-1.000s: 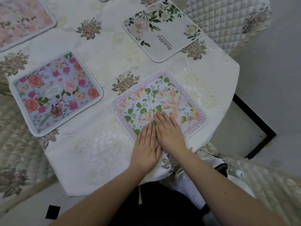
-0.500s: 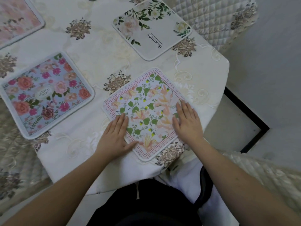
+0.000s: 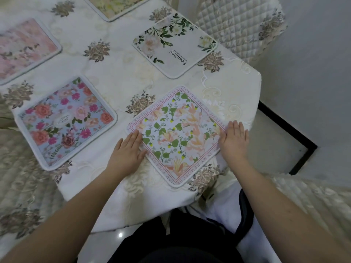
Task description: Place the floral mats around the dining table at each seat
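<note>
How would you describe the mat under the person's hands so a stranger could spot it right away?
On the cream embroidered tablecloth, look at the near corner, closest to the person. The square mat with green leaves and peach flowers lies there, turned like a diamond, between the left hand and right hand. It alone has a pink lettered border.

Both forearms are bare to the edge of the picture, with no sleeves, watch, rings or bracelets on the left hand [image 3: 127, 151] or the right hand [image 3: 234, 139]. Below, the person wears dark black trousers [image 3: 182, 242] and a loose white garment with a dark navy trim band [image 3: 247, 211] along its edge.
</note>
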`<state>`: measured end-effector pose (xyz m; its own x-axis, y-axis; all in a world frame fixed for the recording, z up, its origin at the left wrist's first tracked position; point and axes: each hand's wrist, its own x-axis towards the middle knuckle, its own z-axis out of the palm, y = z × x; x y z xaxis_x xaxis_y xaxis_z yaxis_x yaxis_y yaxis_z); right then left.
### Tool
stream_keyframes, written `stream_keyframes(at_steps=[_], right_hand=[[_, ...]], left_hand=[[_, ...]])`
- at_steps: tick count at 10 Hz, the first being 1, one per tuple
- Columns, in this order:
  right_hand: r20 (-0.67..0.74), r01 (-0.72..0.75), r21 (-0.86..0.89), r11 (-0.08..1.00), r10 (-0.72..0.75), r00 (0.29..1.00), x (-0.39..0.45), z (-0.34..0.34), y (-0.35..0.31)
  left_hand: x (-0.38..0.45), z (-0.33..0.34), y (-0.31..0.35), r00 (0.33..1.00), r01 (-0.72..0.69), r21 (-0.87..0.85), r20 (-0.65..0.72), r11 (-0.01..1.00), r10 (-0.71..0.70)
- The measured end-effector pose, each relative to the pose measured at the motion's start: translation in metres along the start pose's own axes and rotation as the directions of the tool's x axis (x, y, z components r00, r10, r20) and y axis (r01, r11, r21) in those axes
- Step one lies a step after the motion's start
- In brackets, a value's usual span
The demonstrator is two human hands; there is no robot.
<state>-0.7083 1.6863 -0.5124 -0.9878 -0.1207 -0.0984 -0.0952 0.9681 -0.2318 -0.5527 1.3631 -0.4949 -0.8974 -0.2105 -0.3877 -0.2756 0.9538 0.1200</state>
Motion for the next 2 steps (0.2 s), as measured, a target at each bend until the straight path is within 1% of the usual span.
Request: stream_keyframes(at_steps=[1,2], right_hand=[[0.012,0.079,0.019,0.997,-0.079,0.997,-0.019,-0.021,-0.017],[0.093,0.154,0.049,0.987,-0.158,0.983,-0.055,-0.030,-0.041]], left_hand=[[-0.001,-0.014,0.008,1.000,0.027,-0.049,-0.010,0.998,-0.028],[-0.013,-0.022,0.026,0.996,-0.079,-0.038,-0.045,0.996,0.077]])
